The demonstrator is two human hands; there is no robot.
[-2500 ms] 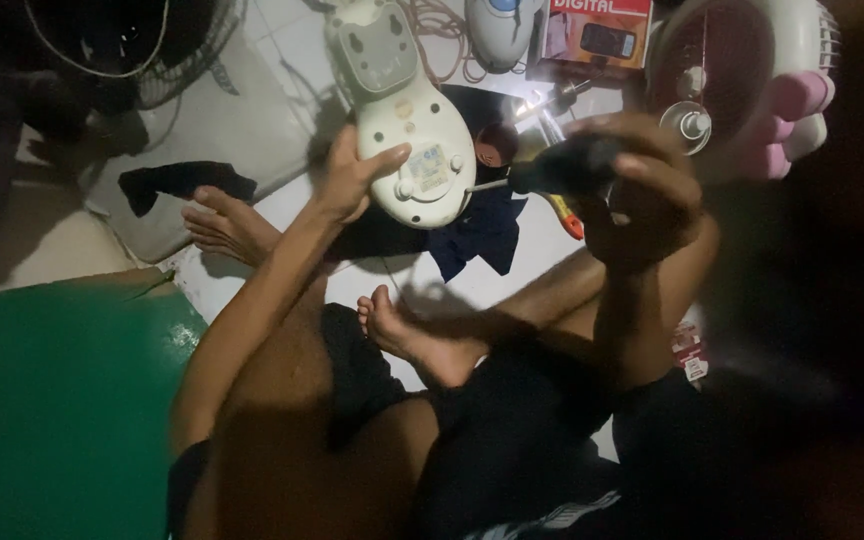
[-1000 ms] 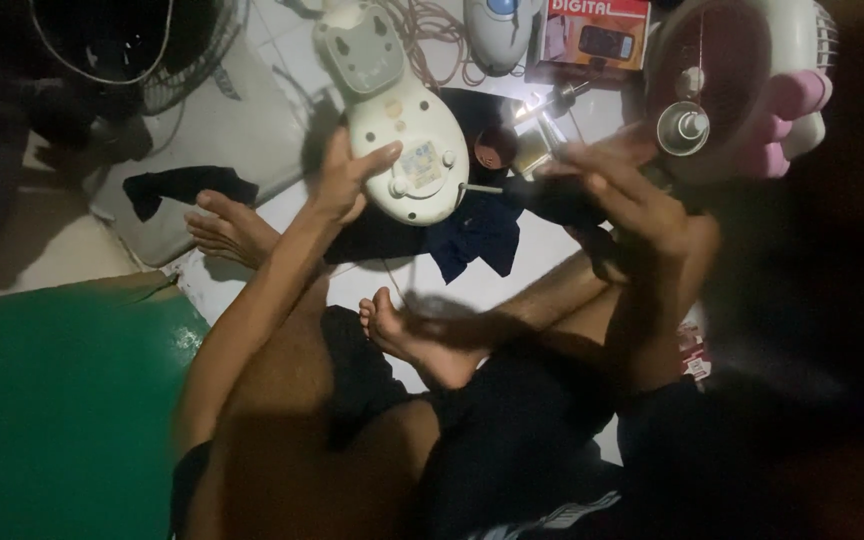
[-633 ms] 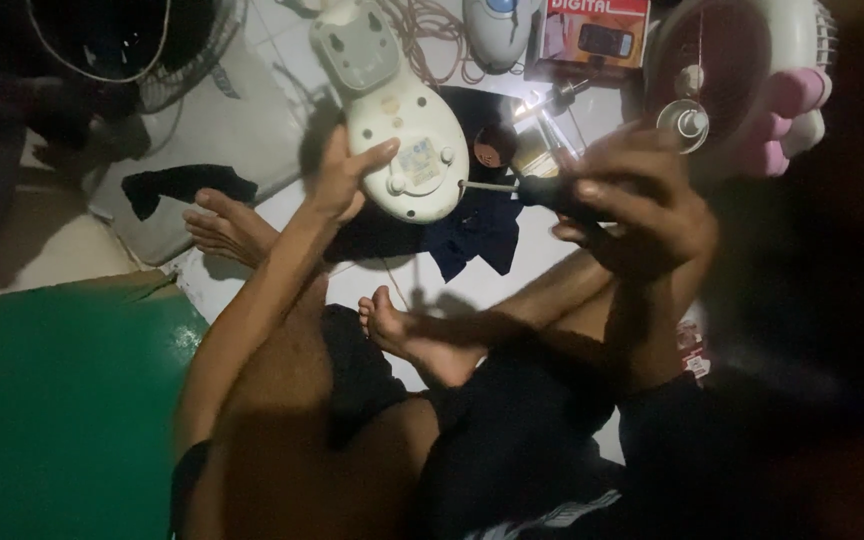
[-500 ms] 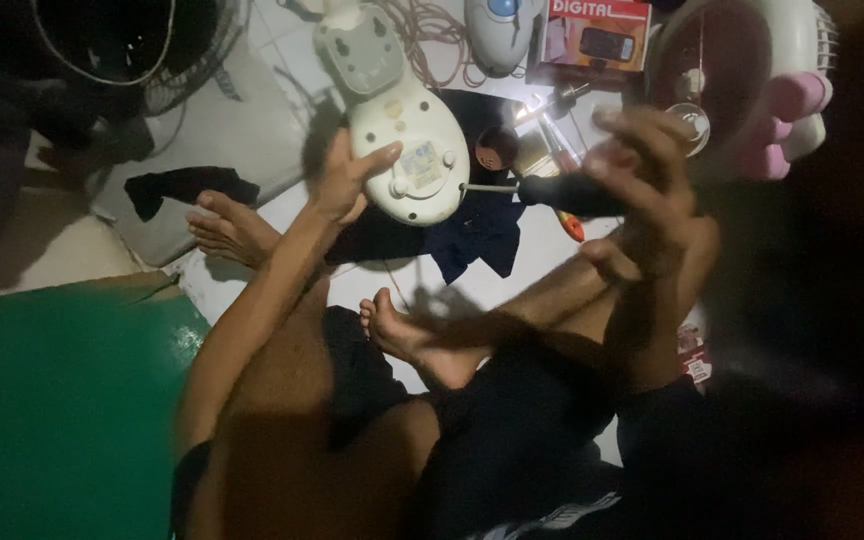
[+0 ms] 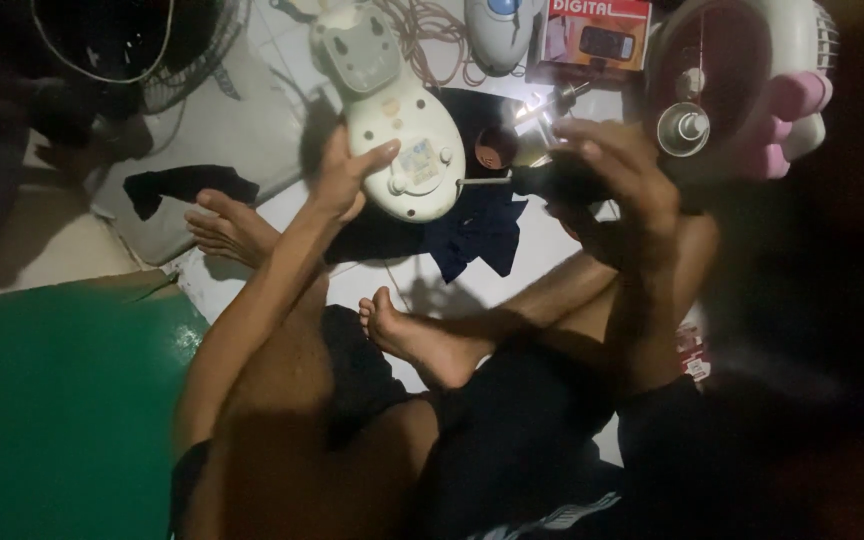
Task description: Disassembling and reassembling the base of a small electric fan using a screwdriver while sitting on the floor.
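Clearly the work is in mid-course: the cream-white fan base, an oval plastic housing with small knobs and a sticker on its face, is held up off the floor and tilted toward the camera, and a screwdriver is pointed at its right edge. As far as this view shows, the housing is in one piece, so I judge that opening it is not yet done; whether any screw is already out cannot be told.

The left hand grips the base from its near left side, thumb on the face and fingers curled round the rim. The right hand is closed round the dark screwdriver handle, its thin shaft reaching left to touch, or almost touch, the base; the hand is blurred, so the exact contact is unclear.

Under the base lies a dark blue cloth on the pale floor. The person sits cross-legged, with one bare foot near and the other to the left. Farther off are a coil of cable, a red box, and at far right a round white fan housing with pink parts. A green mat fills the near left.
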